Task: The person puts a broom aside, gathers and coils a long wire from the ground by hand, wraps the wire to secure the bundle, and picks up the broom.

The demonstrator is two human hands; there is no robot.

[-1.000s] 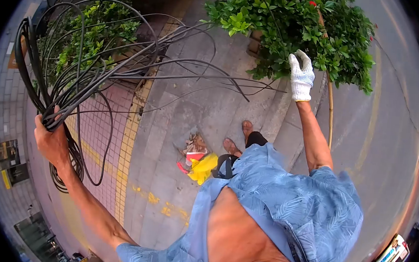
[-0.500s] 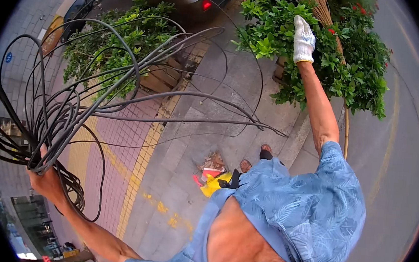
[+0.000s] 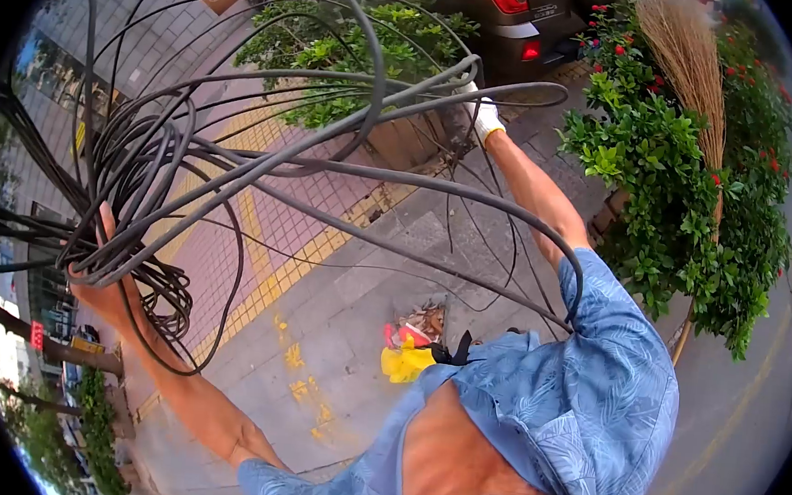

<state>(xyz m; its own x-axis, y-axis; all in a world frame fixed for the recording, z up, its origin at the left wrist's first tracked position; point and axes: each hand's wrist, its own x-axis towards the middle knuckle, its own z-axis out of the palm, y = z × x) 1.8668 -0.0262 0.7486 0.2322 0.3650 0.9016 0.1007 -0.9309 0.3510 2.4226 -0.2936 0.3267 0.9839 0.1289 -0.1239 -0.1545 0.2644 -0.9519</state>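
Note:
My bare left hand (image 3: 103, 285) is closed around a large tangled bundle of black cable (image 3: 157, 150) at the left of the view. Loops of the cable spread to the right in front of me, and more coils hang below the fist. My right hand (image 3: 483, 115), in a white knitted glove, is stretched out at the far ends of the loops. Cable crosses in front of its fingers, so whether they grip it is hidden.
A straw broom (image 3: 694, 71) stands in a flowering bush (image 3: 671, 176) on the right. Another planter (image 3: 395, 140) and a parked dark vehicle (image 3: 515, 29) are ahead. On the pavement near me lie a yellow bag (image 3: 406, 362) and a pile of dry leaves (image 3: 424, 322).
My right hand has moved left from the bush to the cable loops. My left hand still holds the bundle, whose loops now reach farther right. The view has turned left.

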